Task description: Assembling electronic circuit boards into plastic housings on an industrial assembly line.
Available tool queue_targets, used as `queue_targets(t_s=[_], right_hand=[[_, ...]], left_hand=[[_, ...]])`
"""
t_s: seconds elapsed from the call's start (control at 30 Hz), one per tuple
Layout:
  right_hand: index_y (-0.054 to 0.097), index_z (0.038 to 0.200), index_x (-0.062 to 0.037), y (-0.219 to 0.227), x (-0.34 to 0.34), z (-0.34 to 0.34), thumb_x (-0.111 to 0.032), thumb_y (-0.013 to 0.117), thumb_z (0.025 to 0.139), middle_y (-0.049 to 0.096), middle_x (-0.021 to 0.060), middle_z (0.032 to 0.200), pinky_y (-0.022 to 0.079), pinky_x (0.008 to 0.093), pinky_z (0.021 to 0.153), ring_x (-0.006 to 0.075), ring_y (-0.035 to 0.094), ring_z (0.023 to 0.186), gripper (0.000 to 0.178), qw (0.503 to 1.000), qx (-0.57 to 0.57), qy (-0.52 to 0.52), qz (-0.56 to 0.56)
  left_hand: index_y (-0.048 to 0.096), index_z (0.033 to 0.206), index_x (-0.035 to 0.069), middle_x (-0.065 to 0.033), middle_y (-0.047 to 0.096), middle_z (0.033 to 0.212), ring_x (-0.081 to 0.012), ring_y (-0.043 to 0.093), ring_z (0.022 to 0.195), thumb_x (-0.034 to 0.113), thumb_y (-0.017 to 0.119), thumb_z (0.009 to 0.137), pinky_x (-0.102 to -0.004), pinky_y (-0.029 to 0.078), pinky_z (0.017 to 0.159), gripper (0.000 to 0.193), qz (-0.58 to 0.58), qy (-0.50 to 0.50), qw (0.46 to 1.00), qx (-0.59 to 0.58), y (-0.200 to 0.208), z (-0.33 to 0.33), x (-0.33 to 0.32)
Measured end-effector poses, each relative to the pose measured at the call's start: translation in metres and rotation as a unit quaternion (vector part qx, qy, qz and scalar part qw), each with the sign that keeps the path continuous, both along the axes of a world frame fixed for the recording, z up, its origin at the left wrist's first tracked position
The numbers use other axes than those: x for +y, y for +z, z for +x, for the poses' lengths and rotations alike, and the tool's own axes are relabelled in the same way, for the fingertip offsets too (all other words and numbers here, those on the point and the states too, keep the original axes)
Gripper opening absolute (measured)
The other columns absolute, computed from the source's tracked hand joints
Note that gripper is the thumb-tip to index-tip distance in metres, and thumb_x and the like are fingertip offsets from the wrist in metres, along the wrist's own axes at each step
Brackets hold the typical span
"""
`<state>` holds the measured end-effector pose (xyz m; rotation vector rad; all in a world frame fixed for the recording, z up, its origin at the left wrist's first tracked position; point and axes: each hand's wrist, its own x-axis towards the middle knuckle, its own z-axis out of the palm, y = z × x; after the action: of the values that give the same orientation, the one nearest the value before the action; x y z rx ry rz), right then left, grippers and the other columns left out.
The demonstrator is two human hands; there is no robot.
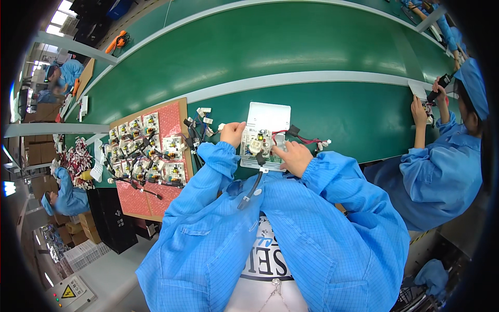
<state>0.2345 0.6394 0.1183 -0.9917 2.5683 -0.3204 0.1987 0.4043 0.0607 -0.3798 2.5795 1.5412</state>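
In front of me an open white plastic case lies on the green table, its flat panel (268,115) on the far side. A circuit board (253,143) with white, yellow and dark parts sits in the near half. My left hand (233,134) is closed at the case's left edge, fingertips pinching there. With bent fingers, my right hand (294,158) reaches onto the right part of the board; what its fingertips hold, if anything, is hidden. A black cable (251,192) hangs from the board toward me. Red and black wires (306,139) with connectors run out to the right.
Left of me, cardboard with pink bubble wrap (169,122) carries several circuit boards (173,147) with black cables. Loose cables with white connectors (200,125) lie beside it. A white rail (312,77) crosses the table. At right, a co-worker (431,161) holds a black tool (439,87).
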Motion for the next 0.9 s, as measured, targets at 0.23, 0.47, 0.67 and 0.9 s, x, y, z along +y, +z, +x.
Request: queue_targets(t_s=[0.23, 0.47, 0.67, 0.9], right_hand=[[0.041, 0.116, -0.0099, 0.018, -0.004, -0.025, -0.03, 0.075, 0.059, 0.051, 0.0138, 0.087, 0.046, 0.0376, 0.068, 0.0294, 0.052, 0.083, 0.069, 0.997, -0.055, 0.023, 0.046], [0.042, 0.109, -0.0081, 0.014, 0.006, -0.062, -0.018, 0.074, 0.06, 0.053, 0.0176, 0.09, 0.048, 0.0382, 0.069, 0.0309, 0.053, 0.086, 0.059, 0.998, -0.014, 0.017, 0.052], [0.045, 0.106, -0.0089, -0.008, 0.026, -0.052, -0.008, 0.064, 0.063, 0.046, 0.0165, 0.09, 0.046, 0.0366, 0.071, 0.0308, 0.049, 0.085, 0.047, 0.996, 0.055, 0.055, -0.046], [0.046, 0.102, -0.0074, -0.029, 0.029, -0.024, -0.006, 0.066, 0.061, 0.043, 0.0161, 0.089, 0.042, 0.0387, 0.074, 0.0318, 0.046, 0.086, 0.046, 0.991, 0.089, -0.013, -0.097]], left_hand=[[0.059, 0.069, -0.001, -0.02, 0.055, 0.064, -0.0374, 0.054, 0.063, 0.026, 0.055, 0.08, -0.0427, 0.041, 0.057, 0.028, -0.082, -0.032, 0.995, 0.046, 0.024, -0.019, 0.022], [0.058, 0.075, 0.0, -0.0172, 0.059, 0.068, -0.0308, 0.059, 0.064, 0.014, 0.056, 0.079, -0.0352, 0.044, 0.057, 0.015, -0.035, -0.019, 0.991, 0.128, 0.027, -0.036, 0.03], [0.058, 0.078, 0.001, -0.0152, 0.061, 0.065, -0.0247, 0.062, 0.06, 0.007, 0.055, 0.079, -0.0292, 0.045, 0.055, 0.007, -0.049, -0.07, 0.984, 0.159, 0.021, -0.035, 0.037], [0.056, 0.076, 0.003, -0.0159, 0.059, 0.067, -0.0327, 0.059, 0.063, 0.007, 0.055, 0.078, -0.0362, 0.045, 0.055, 0.004, -0.032, -0.029, 0.987, 0.157, 0.014, -0.008, 0.051]])
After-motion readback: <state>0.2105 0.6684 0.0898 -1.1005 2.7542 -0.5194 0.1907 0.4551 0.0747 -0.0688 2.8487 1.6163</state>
